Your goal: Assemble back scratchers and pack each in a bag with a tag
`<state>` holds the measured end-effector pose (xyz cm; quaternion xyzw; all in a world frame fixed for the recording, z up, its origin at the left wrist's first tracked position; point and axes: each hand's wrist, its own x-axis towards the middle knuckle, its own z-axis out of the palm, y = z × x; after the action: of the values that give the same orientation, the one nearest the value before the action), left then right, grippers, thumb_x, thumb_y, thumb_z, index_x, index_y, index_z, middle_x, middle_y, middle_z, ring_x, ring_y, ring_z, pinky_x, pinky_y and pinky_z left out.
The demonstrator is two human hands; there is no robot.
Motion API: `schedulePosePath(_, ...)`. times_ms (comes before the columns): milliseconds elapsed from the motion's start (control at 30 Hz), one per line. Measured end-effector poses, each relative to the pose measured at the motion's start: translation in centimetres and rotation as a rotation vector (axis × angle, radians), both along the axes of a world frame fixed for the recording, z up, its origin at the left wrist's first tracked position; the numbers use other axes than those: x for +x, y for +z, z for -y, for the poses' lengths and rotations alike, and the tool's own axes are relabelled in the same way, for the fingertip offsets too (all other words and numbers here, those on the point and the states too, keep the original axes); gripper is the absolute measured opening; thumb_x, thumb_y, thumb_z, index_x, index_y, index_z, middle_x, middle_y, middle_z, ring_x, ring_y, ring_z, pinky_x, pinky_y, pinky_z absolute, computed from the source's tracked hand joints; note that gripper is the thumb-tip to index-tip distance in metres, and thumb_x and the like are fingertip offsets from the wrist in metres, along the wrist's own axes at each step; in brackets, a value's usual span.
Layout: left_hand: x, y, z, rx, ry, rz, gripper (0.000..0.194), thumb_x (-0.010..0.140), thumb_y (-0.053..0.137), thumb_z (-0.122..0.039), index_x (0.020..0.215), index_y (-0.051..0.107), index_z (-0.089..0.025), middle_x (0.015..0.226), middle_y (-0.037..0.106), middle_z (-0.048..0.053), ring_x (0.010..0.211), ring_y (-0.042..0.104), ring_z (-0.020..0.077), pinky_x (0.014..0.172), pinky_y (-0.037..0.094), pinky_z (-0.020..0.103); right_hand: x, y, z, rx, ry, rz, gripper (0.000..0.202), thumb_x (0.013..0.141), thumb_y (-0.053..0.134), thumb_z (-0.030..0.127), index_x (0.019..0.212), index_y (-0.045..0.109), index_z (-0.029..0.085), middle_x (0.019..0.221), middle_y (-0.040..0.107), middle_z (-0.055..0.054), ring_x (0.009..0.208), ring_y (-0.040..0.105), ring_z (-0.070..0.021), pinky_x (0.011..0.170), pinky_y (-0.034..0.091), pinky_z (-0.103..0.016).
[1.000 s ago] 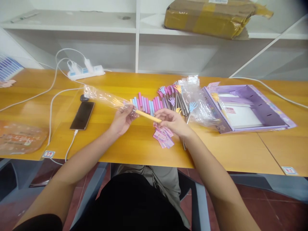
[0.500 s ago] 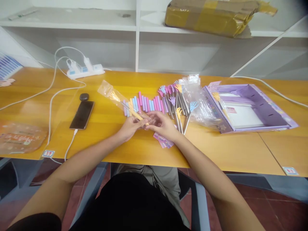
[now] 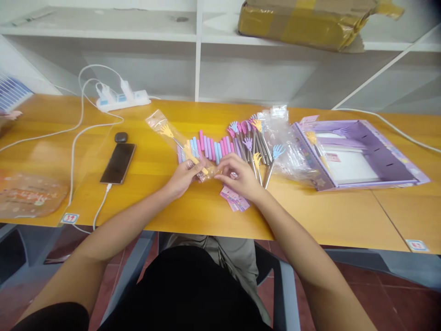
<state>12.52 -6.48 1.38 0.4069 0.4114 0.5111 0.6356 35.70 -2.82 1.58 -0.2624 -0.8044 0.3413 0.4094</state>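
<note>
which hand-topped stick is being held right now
The yellow stick in the clear bag, gripped by the left hand; the other sticks lie unheld on the table or at the purple box.

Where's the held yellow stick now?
Head view, left of centre: the yellow stick, in a clear bag, is in the left hand, by the pastel tubes.

Bright light, and we had it right across the surface [image 3: 337, 216]! Glare sparked off the clear bags [image 3: 285, 154], soft shadow sat beneath the shelf [image 3: 103, 24], the view stretched at its edges, the top-right corner was dark, and we caught the pink cards [image 3: 235, 199] blurred.
</note>
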Motion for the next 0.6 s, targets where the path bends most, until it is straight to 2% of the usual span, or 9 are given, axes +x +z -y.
schedulePosePath(67,-0.07,-0.1,-0.08,0.006,0.002,-0.014,0.06,0.078,0.094,-0.069,0.09,0.071,-0.014,0.075,0.067,0.001,0.062,0.058,0.0107,0.058,0.046,0.025,0.08,0.1,0.1,-0.042,0.032,-0.034,0.02,0.102,0.081,0.041,0.104,0.07,0.025,0.111,0.063,-0.005,0.077,0.061,-0.0155,0.069,0.055,-0.033)
schedulePosePath(200,-0.1,-0.29,-0.11,0.029,0.008,-0.061,0.061,0.078,0.093,-0.07,0.092,0.072,-0.015,0.077,0.069,0.002,0.064,0.06,0.0118,0.06,0.048,0.025,0.02,0.19,0.4,-0.16,0.046,-0.095,0.034,0.099,0.084,0.044,0.122,0.067,0.027,0.112,0.061,-0.003,0.07,0.06,-0.0123,0.07,0.055,-0.033)
schedulePosePath(267,-0.07,-0.29,-0.05,0.041,-0.004,-0.073,0.06,0.078,0.093,-0.07,0.094,0.073,-0.015,0.078,0.07,0.002,0.064,0.061,0.0125,0.061,0.049,0.026,-0.06,0.31,0.48,-0.156,0.02,-0.069,0.03,0.1,0.083,0.046,0.118,0.068,0.026,0.109,0.063,-0.003,0.07,0.059,-0.0133,0.069,0.055,-0.033)
schedulePosePath(400,-0.02,-0.17,0.03,0.068,-0.015,-0.098,0.058,0.081,0.091,-0.068,0.095,0.074,-0.015,0.078,0.069,0.003,0.065,0.06,0.013,0.062,0.048,0.027,-0.02,0.8,0.55,-0.115,0.031,-0.001,0.027,0.098,0.084,0.049,0.097,0.073,0.025,0.109,0.064,-0.006,0.076,0.059,-0.0166,0.068,0.055,-0.034)
schedulePosePath(500,-0.06,-0.17,0.05,0.073,-0.014,-0.13,0.059,0.081,0.092,-0.068,0.097,0.074,-0.014,0.077,0.068,0.002,0.065,0.059,0.0129,0.061,0.046,0.026,0.06,0.96,0.62,-0.153,0.072,0.007,0.026,0.095,0.087,0.049,0.101,0.077,0.026,0.112,0.062,-0.005,0.074,0.057,-0.0152,0.068,0.057,-0.035)
schedulePosePath(600,-0.17,-0.18,0.02,0.065,-0.028,-0.152,0.06,0.081,0.091,-0.069,0.099,0.074,-0.014,0.079,0.069,0.002,0.066,0.06,0.0131,0.062,0.047,0.026,-0.02,0.82,0.66,-0.127,0.112,0.006,0.02,0.096,0.088,0.046,0.098,0.081,0.028,0.111,0.061,-0.006,0.085,0.062,-0.0193,0.074,0.059,-0.037)
